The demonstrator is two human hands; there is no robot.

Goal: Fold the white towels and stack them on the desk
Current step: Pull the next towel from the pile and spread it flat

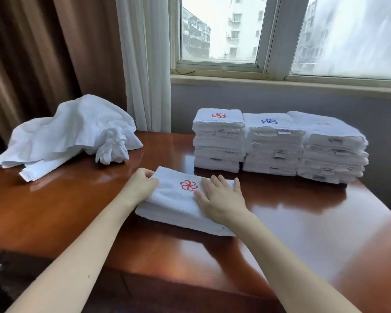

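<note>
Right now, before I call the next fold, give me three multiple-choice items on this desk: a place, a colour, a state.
1. Where on the desk does the unfolded towel pile lie? A. far left B. near right C. dead centre
2. What colour is the emblem atop the middle stack? A. red B. blue C. green
3. How is the right hand? A. a fist B. pinching a label C. flat on the folded towel
Key: 1 A, the heap sits at the far left edge; 2 B, a blue flower shows on top; 3 C, its fingers lie straight on the cloth.
</note>
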